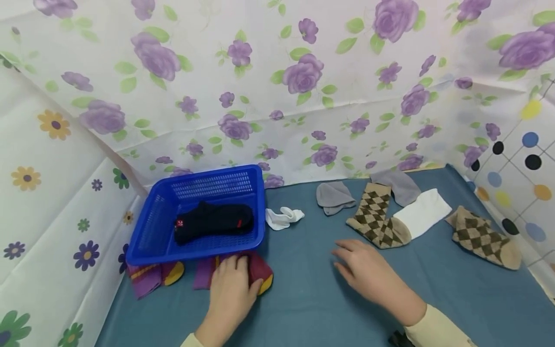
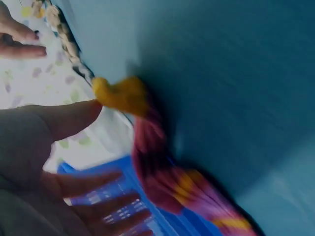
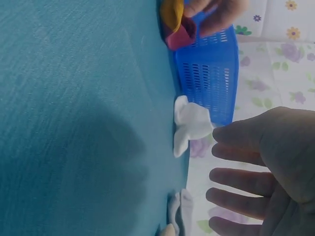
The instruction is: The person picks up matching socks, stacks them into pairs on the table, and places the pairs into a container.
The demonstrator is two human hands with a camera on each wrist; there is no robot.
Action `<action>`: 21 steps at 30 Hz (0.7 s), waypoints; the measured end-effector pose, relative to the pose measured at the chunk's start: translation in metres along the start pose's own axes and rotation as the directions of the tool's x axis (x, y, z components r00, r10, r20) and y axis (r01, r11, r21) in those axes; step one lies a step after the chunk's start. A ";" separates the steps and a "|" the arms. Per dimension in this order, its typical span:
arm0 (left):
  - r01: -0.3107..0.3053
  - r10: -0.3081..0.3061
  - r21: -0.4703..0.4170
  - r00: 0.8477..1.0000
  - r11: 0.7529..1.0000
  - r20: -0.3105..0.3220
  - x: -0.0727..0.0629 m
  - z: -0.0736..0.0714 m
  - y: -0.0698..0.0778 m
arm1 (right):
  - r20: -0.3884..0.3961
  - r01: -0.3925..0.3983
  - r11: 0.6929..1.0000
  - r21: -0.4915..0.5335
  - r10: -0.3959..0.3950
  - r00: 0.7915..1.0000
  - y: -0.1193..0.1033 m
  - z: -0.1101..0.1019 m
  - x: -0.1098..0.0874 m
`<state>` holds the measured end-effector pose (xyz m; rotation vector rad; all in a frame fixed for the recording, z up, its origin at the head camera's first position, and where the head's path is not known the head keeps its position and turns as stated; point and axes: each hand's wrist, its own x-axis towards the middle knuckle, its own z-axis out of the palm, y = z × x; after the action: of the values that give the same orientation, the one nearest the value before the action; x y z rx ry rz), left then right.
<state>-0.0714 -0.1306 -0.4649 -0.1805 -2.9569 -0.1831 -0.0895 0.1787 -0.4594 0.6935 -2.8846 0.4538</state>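
My left hand (image 1: 231,289) is over a purple, maroon and yellow sock (image 1: 260,270) at the front of the blue basket. Its thumb is by the yellow part of that sock, and the fingers are spread in the left wrist view. In the head view the fingertips overlap the maroon fabric; whether they press on it I cannot tell. My right hand (image 1: 368,272) hovers over the cloth, fingers extended and holding nothing. Nearest to it lies a brown diamond-patterned sock (image 1: 373,217). A matching purple and maroon sock (image 1: 151,277) lies further left, partly hidden by the basket.
The blue basket (image 1: 260,202) holds dark socks (image 1: 212,221). A crumpled white sock (image 1: 284,218) lies beside it. Further right are a grey sock (image 1: 335,197), another grey sock (image 1: 399,185), a white sock (image 1: 425,212) and a second diamond-patterned sock (image 1: 485,238). Patterned sheets border the table.
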 end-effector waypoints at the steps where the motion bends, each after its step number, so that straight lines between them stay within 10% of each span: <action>1: 0.056 -0.056 0.009 0.998 0.998 0.012 0.000 0.000 -0.004 | 0.001 -0.010 1.000 -0.001 0.010 1.000 0.001 0.000 -0.001; 6: 0.268 -0.267 0.018 0.949 0.963 0.166 0.009 0.004 -0.021 | 0.032 -0.044 0.999 0.009 0.043 0.999 0.000 -0.003 -0.002; 12: 0.357 -0.332 -0.012 0.881 0.934 0.338 0.014 0.017 -0.027 | 0.069 -0.058 0.998 0.021 0.057 0.996 -0.003 -0.004 -0.002; 21: 0.264 -0.255 0.017 0.911 0.964 0.324 0.006 0.021 -0.006 | 0.074 -0.074 0.997 0.010 0.073 0.995 -0.001 -0.003 -0.004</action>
<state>-0.0811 -0.1327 -0.4851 0.2037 -3.2995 -0.2500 -0.0852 0.1806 -0.4575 0.6204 -2.9872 0.4660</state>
